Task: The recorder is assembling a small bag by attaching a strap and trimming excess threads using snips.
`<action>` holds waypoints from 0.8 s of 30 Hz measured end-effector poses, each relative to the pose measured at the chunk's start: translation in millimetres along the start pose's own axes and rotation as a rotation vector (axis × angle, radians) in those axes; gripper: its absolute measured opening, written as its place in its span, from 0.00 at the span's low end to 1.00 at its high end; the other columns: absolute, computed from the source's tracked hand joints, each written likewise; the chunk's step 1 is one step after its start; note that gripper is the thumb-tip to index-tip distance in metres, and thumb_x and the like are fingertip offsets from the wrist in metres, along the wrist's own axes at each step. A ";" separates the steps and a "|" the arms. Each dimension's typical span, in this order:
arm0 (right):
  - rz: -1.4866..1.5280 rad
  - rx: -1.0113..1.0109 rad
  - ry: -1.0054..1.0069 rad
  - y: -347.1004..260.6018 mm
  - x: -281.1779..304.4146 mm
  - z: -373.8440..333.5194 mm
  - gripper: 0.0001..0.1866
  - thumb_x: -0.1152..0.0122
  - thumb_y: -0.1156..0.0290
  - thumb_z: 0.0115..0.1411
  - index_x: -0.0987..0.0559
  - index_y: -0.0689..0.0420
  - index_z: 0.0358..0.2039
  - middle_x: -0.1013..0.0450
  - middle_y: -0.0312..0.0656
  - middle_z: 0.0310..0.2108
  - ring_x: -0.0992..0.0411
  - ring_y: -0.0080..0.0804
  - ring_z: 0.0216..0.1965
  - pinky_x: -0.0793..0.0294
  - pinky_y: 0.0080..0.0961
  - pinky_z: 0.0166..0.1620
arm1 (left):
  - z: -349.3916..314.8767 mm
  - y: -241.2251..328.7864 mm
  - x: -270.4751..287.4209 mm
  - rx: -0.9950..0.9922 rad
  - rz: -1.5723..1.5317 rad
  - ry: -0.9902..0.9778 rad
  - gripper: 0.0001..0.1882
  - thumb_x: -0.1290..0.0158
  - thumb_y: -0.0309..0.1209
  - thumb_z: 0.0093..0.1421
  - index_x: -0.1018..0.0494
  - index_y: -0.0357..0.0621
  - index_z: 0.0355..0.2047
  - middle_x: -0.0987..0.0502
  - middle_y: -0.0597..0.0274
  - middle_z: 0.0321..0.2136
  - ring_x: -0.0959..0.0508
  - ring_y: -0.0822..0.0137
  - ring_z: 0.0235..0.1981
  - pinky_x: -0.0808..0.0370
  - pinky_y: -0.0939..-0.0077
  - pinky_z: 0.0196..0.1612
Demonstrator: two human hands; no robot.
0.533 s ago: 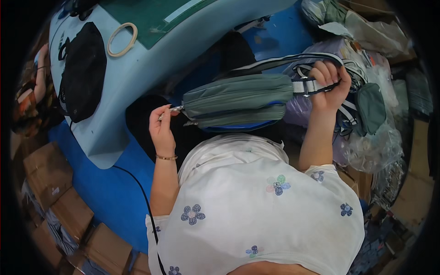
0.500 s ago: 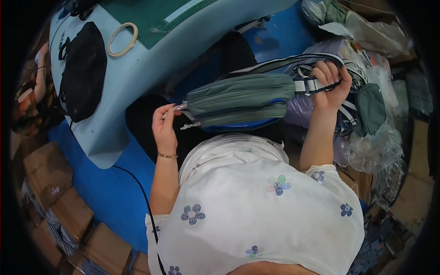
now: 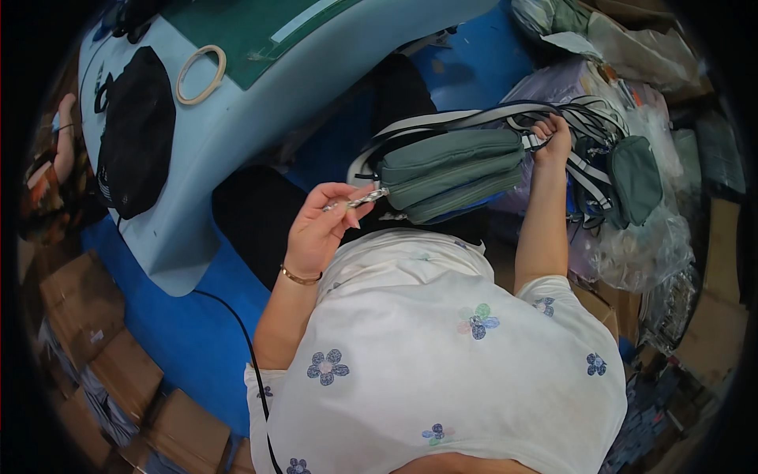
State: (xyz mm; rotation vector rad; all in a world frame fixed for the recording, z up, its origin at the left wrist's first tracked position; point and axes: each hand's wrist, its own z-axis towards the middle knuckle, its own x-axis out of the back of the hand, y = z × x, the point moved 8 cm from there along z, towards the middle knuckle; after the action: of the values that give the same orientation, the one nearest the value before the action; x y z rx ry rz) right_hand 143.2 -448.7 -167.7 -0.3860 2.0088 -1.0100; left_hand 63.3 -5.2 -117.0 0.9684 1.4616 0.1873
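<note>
Green cloth makes the bag, which is right of the near end of the desk. The left hand pinches a twisted cord at the bag's end closer to the desk. The right hand is wrapped around a strap at the end farther from the desk. On the desk lie a pale ring and black cloth.

The green bag is matt cloth. Left of the bag, the table looks smooth and the boxes are dull cardboard. Right of the bag, the plastic wrap is crinkly and shiny.
</note>
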 end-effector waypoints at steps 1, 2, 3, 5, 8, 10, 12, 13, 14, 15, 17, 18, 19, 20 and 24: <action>0.122 -0.086 0.036 8.8 13.4 7.5 0.13 0.50 0.77 0.54 0.40 0.52 0.17 0.48 0.29 0.14 0.49 0.19 0.15 0.49 0.18 0.17 | 1.0 -8.9 5.3 0.047 0.059 0.012 0.12 0.60 0.24 0.64 0.35 0.36 0.48 0.26 0.59 0.27 0.25 0.63 0.45 0.33 0.62 0.56; 0.245 -0.170 0.071 18.2 26.1 13.8 0.15 0.50 0.77 0.54 0.42 0.52 0.15 0.49 0.30 0.13 0.49 0.20 0.14 0.49 0.18 0.16 | 3.6 -13.0 10.0 0.052 0.061 0.004 0.12 0.60 0.24 0.64 0.35 0.36 0.48 0.26 0.59 0.27 0.25 0.63 0.45 0.33 0.62 0.56; 0.264 -0.192 0.057 24.9 28.5 16.5 0.16 0.50 0.76 0.53 0.44 0.51 0.14 0.49 0.30 0.12 0.49 0.21 0.13 0.49 0.18 0.16 | 6.6 -17.8 22.1 0.073 0.205 0.046 0.12 0.59 0.25 0.64 0.34 0.36 0.47 0.26 0.60 0.27 0.25 0.67 0.40 0.31 0.68 0.52; 0.363 -0.256 0.005 31.2 28.8 15.1 0.16 0.51 0.76 0.53 0.43 0.51 0.14 0.49 0.30 0.12 0.48 0.21 0.14 0.48 0.18 0.16 | 11.8 -25.7 40.4 0.090 0.448 0.078 0.10 0.57 0.26 0.64 0.31 0.38 0.44 0.27 0.63 0.27 0.26 0.72 0.34 0.31 0.81 0.42; 0.475 -0.329 -0.286 33.4 -26.5 -13.4 0.13 0.51 0.76 0.56 0.39 0.54 0.16 0.47 0.30 0.14 0.47 0.20 0.16 0.46 0.18 0.18 | 10.5 -34.8 74.2 0.156 0.528 0.173 0.10 0.57 0.26 0.64 0.29 0.38 0.42 0.27 0.65 0.28 0.27 0.75 0.33 0.32 0.82 0.43; 0.541 -0.371 -0.465 26.2 -77.7 -51.1 0.07 0.51 0.77 0.56 0.34 0.57 0.21 0.47 0.30 0.15 0.48 0.19 0.17 0.46 0.17 0.19 | 9.0 -32.1 83.0 0.189 0.704 0.234 0.10 0.55 0.24 0.61 0.30 0.39 0.42 0.27 0.60 0.32 0.26 0.68 0.37 0.31 0.77 0.46; 0.518 -0.377 -0.544 22.0 -116.6 -92.2 0.03 0.51 0.78 0.57 0.31 0.58 0.26 0.46 0.30 0.16 0.48 0.18 0.17 0.47 0.16 0.19 | 4.5 15.4 44.0 -0.292 1.832 0.376 0.13 0.53 0.21 0.56 0.30 0.38 0.43 0.28 0.52 0.39 0.27 0.58 0.42 0.31 0.70 0.49; 0.444 -0.329 -0.595 18.2 -128.2 -109.8 0.02 0.50 0.77 0.56 0.30 0.56 0.28 0.46 0.29 0.16 0.48 0.18 0.18 0.47 0.15 0.19 | 4.8 28.7 25.7 -0.369 1.798 0.442 0.16 0.51 0.19 0.52 0.30 0.37 0.43 0.30 0.48 0.44 0.30 0.50 0.47 0.32 0.65 0.51; 0.445 -0.323 -0.589 16.9 -136.7 -123.2 0.02 0.50 0.77 0.56 0.30 0.56 0.28 0.46 0.29 0.16 0.48 0.18 0.18 0.47 0.15 0.19 | 9.2 37.4 7.0 -0.368 1.798 0.432 0.16 0.51 0.19 0.52 0.30 0.37 0.43 0.30 0.48 0.44 0.30 0.50 0.47 0.32 0.65 0.51; 0.416 -0.320 -0.655 16.6 -148.9 -139.4 0.02 0.49 0.77 0.56 0.31 0.56 0.28 0.45 0.29 0.16 0.48 0.17 0.18 0.48 0.15 0.19 | 10.6 45.7 -19.4 -0.468 1.645 0.301 0.15 0.50 0.20 0.53 0.30 0.37 0.43 0.29 0.49 0.43 0.29 0.51 0.46 0.32 0.65 0.51; 0.381 -0.319 -0.756 20.5 -161.9 -164.6 0.04 0.48 0.76 0.55 0.32 0.54 0.30 0.44 0.29 0.17 0.47 0.17 0.18 0.48 0.14 0.19 | 8.4 42.9 -53.8 -0.561 1.405 0.078 0.14 0.49 0.20 0.52 0.28 0.38 0.41 0.27 0.53 0.40 0.27 0.52 0.42 0.32 0.64 0.49; 0.375 -0.320 -0.793 21.5 -166.8 -174.1 0.05 0.47 0.76 0.55 0.33 0.54 0.30 0.44 0.29 0.17 0.47 0.17 0.18 0.48 0.14 0.19 | 7.1 41.5 -77.9 -0.634 1.460 -0.062 0.14 0.46 0.21 0.50 0.27 0.39 0.39 0.26 0.57 0.38 0.26 0.55 0.40 0.30 0.67 0.46; 0.358 -0.347 -0.801 24.6 -171.5 -183.2 0.06 0.46 0.76 0.54 0.34 0.53 0.30 0.43 0.29 0.18 0.46 0.17 0.18 0.48 0.14 0.20 | 7.9 38.6 -93.7 -0.632 1.462 -0.129 0.14 0.44 0.23 0.49 0.27 0.40 0.39 0.26 0.58 0.38 0.26 0.56 0.40 0.30 0.68 0.44; 0.360 -0.366 -0.831 29.0 -172.7 -189.0 0.07 0.46 0.77 0.54 0.34 0.53 0.30 0.42 0.30 0.18 0.47 0.17 0.18 0.48 0.15 0.20 | 8.2 33.9 -104.9 -0.629 1.463 -0.196 0.15 0.42 0.24 0.47 0.26 0.40 0.38 0.26 0.58 0.37 0.26 0.57 0.39 0.30 0.69 0.43; 0.315 -0.347 -0.902 35.0 -176.2 -205.9 0.08 0.46 0.78 0.53 0.34 0.53 0.30 0.42 0.31 0.19 0.47 0.19 0.19 0.48 0.16 0.21 | 8.8 17.4 -98.9 -0.607 1.451 -0.168 0.17 0.39 0.26 0.45 0.26 0.41 0.38 0.27 0.58 0.36 0.26 0.57 0.37 0.31 0.68 0.42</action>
State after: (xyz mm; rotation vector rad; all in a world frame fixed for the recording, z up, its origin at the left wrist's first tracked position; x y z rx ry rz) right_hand 90.0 -218.0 -31.4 -0.5622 1.3337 -0.1957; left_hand 62.1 -62.0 -33.7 1.2926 0.2431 1.4510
